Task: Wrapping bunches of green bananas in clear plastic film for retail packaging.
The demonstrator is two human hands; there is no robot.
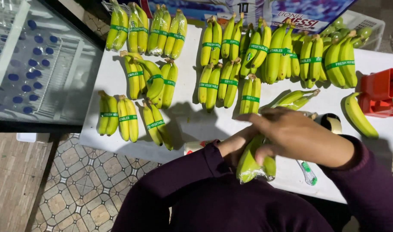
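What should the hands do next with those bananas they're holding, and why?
Probably set the held banana bunch down beside the banded pairs. Both the right hand and the left hand grip it over the white table, and it already looks wrapped in clear film like the finished ones.

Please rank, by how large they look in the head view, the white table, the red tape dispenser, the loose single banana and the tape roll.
1. White table
2. Red tape dispenser, cut off by the frame edge, so its full size is unsure
3. Loose single banana, looking close to the dispenser
4. Tape roll, partly hidden by the right hand
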